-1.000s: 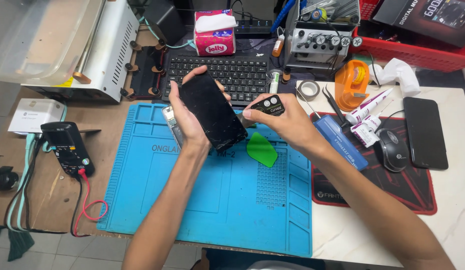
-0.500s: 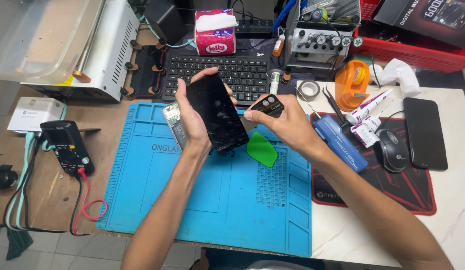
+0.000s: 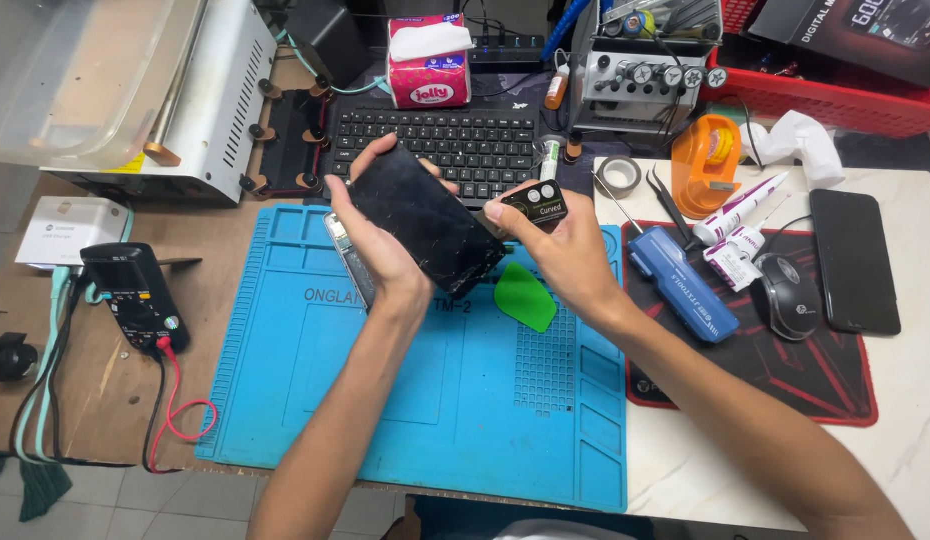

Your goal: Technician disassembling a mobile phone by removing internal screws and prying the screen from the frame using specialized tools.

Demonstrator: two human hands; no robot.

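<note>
Your left hand (image 3: 380, 245) is wrapped around a black phone panel (image 3: 427, 222), thumb on one long edge, fingers on the other, glass face up and scratched. You hold it tilted above the far edge of the blue work mat (image 3: 425, 400), just in front of the keyboard (image 3: 440, 145). A second phone body (image 3: 347, 258) sits under your left palm, touching the mat's far left area. Your right hand (image 3: 560, 250) pinches a small black sticker pack (image 3: 537, 203) between thumb and forefinger, close to the panel's right corner; can't tell if they touch. A green pick (image 3: 525, 297) lies on the mat below your right hand. Blue tool case (image 3: 682, 283) and mouse (image 3: 788, 297) on the red-edged pad (image 3: 785, 380), bench right. Multimeter (image 3: 135, 295) at bench left.
</note>
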